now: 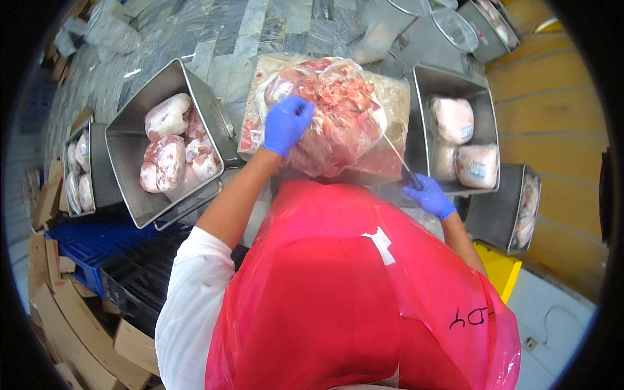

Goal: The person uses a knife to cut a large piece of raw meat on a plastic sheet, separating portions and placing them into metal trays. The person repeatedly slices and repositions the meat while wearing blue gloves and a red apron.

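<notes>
A large raw piece of meat (338, 110) with pink, ragged flesh and what looks like clear plastic around it lies on a pale board (390, 156). My blue-gloved left hand (286, 123) is at the meat's left side with curled fingers; what they grip, if anything, I cannot make out. Lower right of the board, my blue-gloved right hand (429, 195) is closed round the dark handle of a long knife (395, 151), whose blade points up and left to the meat's right edge.
Steel bins with meat pieces flank the board on the left (117, 156) and right (487, 127), with further bins beyond. A blue pallet (84, 244), black crates (136, 273) and cardboard (71, 318) lie lower left. Clear bags (432, 36) stand behind, a yellow wall (552, 117) at right.
</notes>
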`<state>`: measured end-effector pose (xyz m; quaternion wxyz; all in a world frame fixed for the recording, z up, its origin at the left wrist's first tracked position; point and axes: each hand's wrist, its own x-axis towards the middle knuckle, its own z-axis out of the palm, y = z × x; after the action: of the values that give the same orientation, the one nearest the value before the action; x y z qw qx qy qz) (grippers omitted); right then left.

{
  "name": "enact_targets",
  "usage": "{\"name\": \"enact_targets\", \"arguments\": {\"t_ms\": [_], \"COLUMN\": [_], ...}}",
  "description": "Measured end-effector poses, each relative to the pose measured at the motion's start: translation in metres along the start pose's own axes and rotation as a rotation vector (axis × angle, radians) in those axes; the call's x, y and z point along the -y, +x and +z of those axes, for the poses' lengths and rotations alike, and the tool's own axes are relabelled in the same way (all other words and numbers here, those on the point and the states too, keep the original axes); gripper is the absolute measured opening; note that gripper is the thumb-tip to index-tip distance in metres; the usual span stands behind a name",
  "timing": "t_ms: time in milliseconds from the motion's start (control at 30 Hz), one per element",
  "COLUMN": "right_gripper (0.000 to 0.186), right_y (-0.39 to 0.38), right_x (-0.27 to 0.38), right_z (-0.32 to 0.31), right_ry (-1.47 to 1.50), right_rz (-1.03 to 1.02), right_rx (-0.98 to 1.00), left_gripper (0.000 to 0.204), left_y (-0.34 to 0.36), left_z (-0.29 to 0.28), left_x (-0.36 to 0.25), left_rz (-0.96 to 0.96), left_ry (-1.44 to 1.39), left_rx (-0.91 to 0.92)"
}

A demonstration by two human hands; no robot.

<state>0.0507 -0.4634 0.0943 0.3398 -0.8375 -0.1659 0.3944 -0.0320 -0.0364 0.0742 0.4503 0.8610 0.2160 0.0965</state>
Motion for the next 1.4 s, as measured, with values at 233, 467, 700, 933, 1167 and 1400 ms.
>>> {"name": "enact_targets", "arguments": {"t_ms": [233, 467, 700, 933, 1167, 1400], "right_gripper": [0.030, 0.030, 0.032, 0.040, 0.041, 0.039], "right_y": [-0.023, -0.036, -0.052, -0.074, -0.096, -0.117], "right_x": [-0.004, -0.023, -0.012, 0.005, 0.024, 0.057], "right_z": [0.011, 0.037, 0.037, 0.025, 0.019, 0.012], "right_ry": [-0.023, 0.083, 0.069, -0.186, -0.280, -0.345], "right_rz": [-0.038, -0.100, -0.011, -0.049, -0.122, 0.062], "right_rx": [-0.185, -0.261, -0.271, -0.361, -0.343, -0.311], "left_gripper": [0.041, 0.033, 0.023, 0.018, 0.012, 0.050], "left_y": [0.013, 0.016, 0.004, 0.003, -0.017, -0.015], "left_z": [0.047, 0.087, 0.080, 0.076, 0.078, 0.057], "left_x": [-0.027, -0.012, 0.005, 0.002, 0.001, -0.036], "left_rz": [0.193, 0.287, 0.395, 0.394, 0.546, 0.256], "left_ry": [0.559, 0.485, 0.180, 0.137, 0.065, 0.225], "left_rx": [0.191, 0.173, 0.106, 0.124, 0.026, 0.221]}}
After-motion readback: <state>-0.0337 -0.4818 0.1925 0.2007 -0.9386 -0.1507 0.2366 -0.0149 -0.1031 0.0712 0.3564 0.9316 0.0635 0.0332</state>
